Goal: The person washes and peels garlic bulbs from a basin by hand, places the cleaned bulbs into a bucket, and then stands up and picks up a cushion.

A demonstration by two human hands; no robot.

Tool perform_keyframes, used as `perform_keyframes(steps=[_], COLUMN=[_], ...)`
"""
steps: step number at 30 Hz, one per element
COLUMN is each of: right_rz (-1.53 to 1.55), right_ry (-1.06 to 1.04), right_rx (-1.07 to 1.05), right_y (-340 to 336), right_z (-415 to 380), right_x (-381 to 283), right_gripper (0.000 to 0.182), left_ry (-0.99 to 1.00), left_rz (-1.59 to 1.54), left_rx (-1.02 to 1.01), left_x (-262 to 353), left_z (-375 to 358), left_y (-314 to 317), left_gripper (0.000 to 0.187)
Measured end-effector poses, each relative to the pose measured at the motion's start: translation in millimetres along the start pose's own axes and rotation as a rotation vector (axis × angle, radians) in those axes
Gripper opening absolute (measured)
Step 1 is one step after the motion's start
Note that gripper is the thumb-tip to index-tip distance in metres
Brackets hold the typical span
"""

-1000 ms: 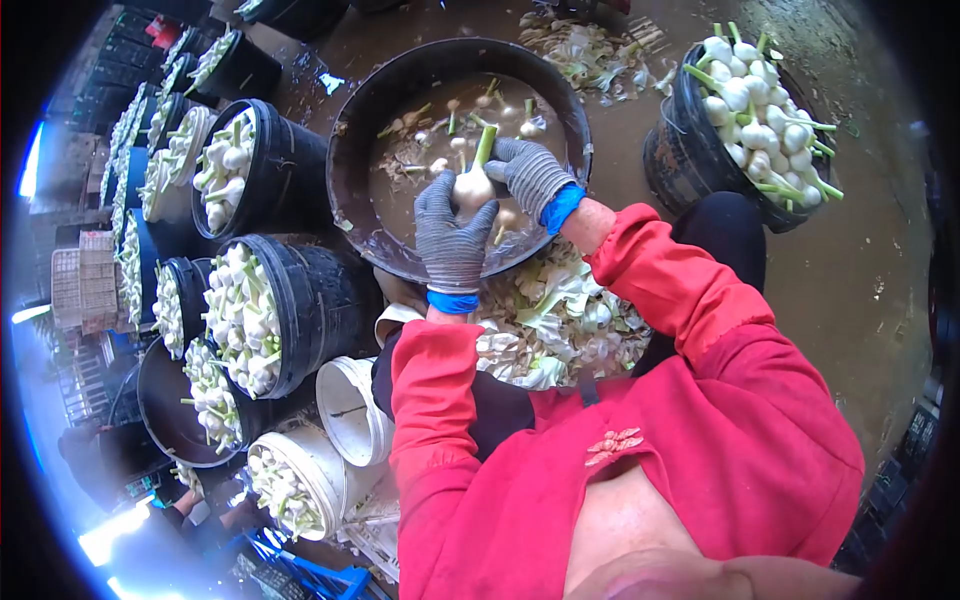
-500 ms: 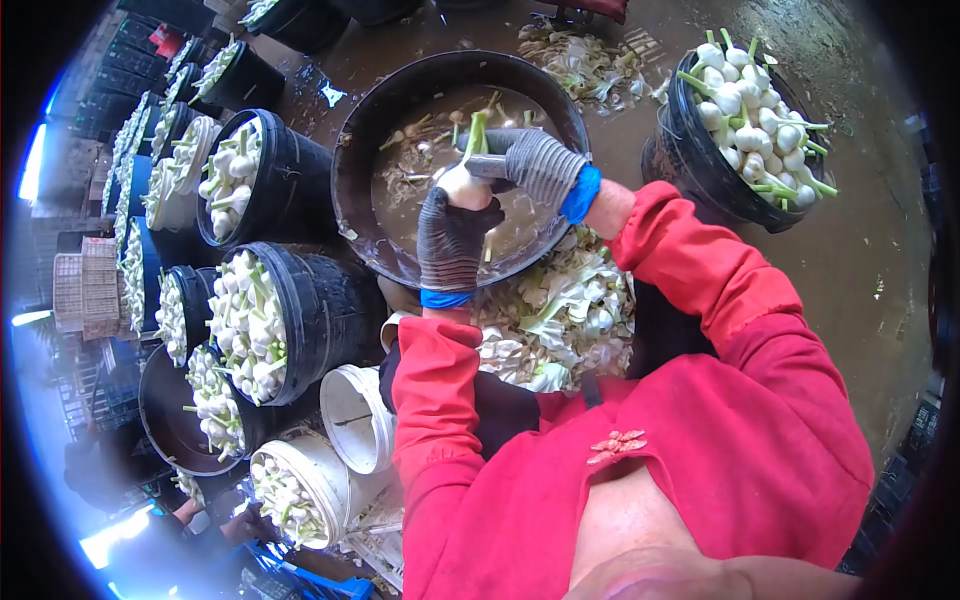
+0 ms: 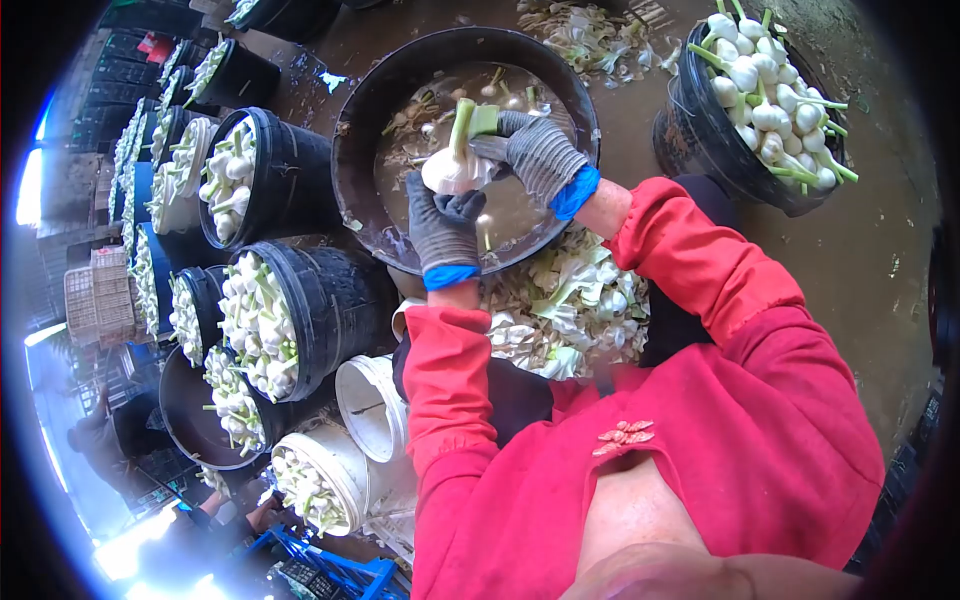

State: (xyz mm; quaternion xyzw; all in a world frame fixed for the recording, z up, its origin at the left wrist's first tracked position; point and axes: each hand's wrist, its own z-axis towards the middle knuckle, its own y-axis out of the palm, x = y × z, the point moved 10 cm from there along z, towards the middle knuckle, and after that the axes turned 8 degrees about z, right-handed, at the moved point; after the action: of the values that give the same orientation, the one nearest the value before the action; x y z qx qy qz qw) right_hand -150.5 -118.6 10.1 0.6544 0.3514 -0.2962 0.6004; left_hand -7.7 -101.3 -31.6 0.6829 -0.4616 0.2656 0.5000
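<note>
Above a wide black tub (image 3: 350,190) of murky water, my left hand (image 3: 444,225), in a grey-striped glove, holds a large white garlic bulb (image 3: 452,172) from below. The bulb's green stem points up. My right hand (image 3: 540,155), gloved the same way, is closed at the bulb's right side on a strip of peeled green and white leaf (image 3: 484,120). Whether a tool is also in its fingers cannot be seen. More garlic and scraps float in the tub. Peeled leaves (image 3: 575,310) lie heaped between the tub and my lap.
A black bucket (image 3: 680,125) heaped with garlic stands at the right. Several more garlic-filled buckets stand at the left, with a white pail (image 3: 370,408) nearer me. Leaf scraps (image 3: 590,38) lie on the wet floor behind the tub. Another person's arm (image 3: 212,500) shows at the lower left.
The bulb has tilted and moved slightly left, its white side now more exposed. My right hand has moved right, with a leaf strip now peeled away from the stem. The whole view has shifted a little.
</note>
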Motion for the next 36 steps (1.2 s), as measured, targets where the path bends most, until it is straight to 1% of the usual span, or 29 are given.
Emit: perform_keyframes(steps=[1, 4, 5, 8, 9, 12, 13, 14, 16, 17, 20, 21, 22, 24, 25, 27, 29, 30, 31, 32, 34, 35, 36], right_rz=[-0.043, -0.427, -0.545, -0.665, -0.615, -0.314, -0.326, -0.327, -0.132, -0.172, -0.319, -0.434, -0.542, -0.754, -0.814, -0.791, -0.807, -0.683, -0.559, -0.436, -0.414, -0.426, -0.439], right_ry=[-0.016, -0.096, -0.287, -0.130, -0.150, 0.017, -0.115, 0.089, -0.087, -0.116, -0.127, -0.196, -0.266, -0.409, -0.291, -0.309, -0.323, -0.194, -0.068, 0.055, 0.056, 0.051, 0.047], right_rx=[0.010, -0.103, -0.163, -0.268, -0.278, -0.281, -0.253, -0.096, -0.089, -0.066, 0.008, -0.023, -0.055, -0.133, -0.183, -0.239, -0.252, -0.245, -0.237, -0.228, -0.135, -0.108, -0.085], right_y=[-0.2, 10.8, 25.5, 43.6, 44.6, 29.5, 25.9, 1.5, -16.1, -25.8, -30.5, -22.7, -12.5, 13.3, 20.0, 35.9, 40.4, 34.6, 30.3, 25.2, 1.5, -7.6, -16.9], right_z=[0.5, -4.5, -15.4, -28.3, -26.3, -18.7, -15.3, -10.1, 4.3, 5.7, -2.3, -7.8, -15.4, -33.3, -35.5, -46.0, -47.3, -42.8, -38.8, -34.7, -23.6, -19.9, -15.4], right_x=[-2.3, 0.8, -9.2, -10.1, -11.3, -17.0, -38.0, -34.4, -43.2, -46.1, -52.9, -55.8, -54.3, -47.3, -34.2, -25.4, -15.9, -9.6, -6.1, -0.1, -4.4, -7.2, -10.1], right_gripper=[0.022, 0.021, 0.023, 0.024, 0.026, 0.026, 0.026, 0.025, 0.023, 0.022, 0.022, 0.022, 0.022, 0.021, 0.020, 0.020, 0.022, 0.024, 0.025, 0.026, 0.029, 0.030, 0.030], left_ry=[-0.036, 0.316, 0.449, 0.520, 0.418, 0.241, 0.166, 0.264, 0.225, 0.301, 0.346, 0.275, 0.317, 0.250, 0.283, 0.347, 0.252, 0.204, 0.328, 0.455, 0.281, 0.403, 0.423], left_rz=[-0.079, 0.105, 0.185, 0.304, 0.258, 0.220, 0.044, -0.029, 0.212, 0.243, 0.217, 0.284, 0.336, 0.248, 0.232, 0.201, 0.033, -0.052, 0.232, 0.508, 0.192, 0.341, 0.360], left_rx=[0.023, -0.056, -0.005, 0.040, -0.056, -0.027, 0.022, 0.132, -0.069, -0.108, -0.207, -0.273, -0.302, -0.285, -0.197, -0.020, 0.049, 0.082, 0.090, 0.134, -0.011, -0.009, -0.048], left_x=[-1.8, 23.9, 21.6, 38.4, 36.5, 32.7, 18.5, 20.3, 36.1, 42.6, 28.8, 23.6, 22.8, 11.4, 14.9, 20.9, 11.2, 7.8, 20.6, 33.7, 28.6, 42.5, 43.5], left_z=[-1.0, -27.5, -25.0, -26.1, -17.6, -25.7, -14.4, -6.2, -19.7, -27.1, -35.2, -42.4, -47.2, -43.5, -38.7, -29.2, -15.2, -13.6, -19.7, -28.1, -19.2, -26.7, -29.9], left_y=[-0.8, 36.4, 27.8, 19.5, 24.3, 22.0, 5.0, -13.8, 8.3, 20.9, 42.2, 60.2, 70.8, 67.5, 57.6, 36.1, 10.0, 2.8, 4.7, 7.9, 13.9, 19.1, 21.9], left_gripper=[0.062, 0.060, 0.059, 0.065, 0.053, 0.037, 0.028, 0.023, 0.024, 0.044, 0.073, 0.090, 0.088, 0.094, 0.087, 0.073, 0.060, 0.054, 0.046, 0.043, 0.047, 0.052, 0.054])
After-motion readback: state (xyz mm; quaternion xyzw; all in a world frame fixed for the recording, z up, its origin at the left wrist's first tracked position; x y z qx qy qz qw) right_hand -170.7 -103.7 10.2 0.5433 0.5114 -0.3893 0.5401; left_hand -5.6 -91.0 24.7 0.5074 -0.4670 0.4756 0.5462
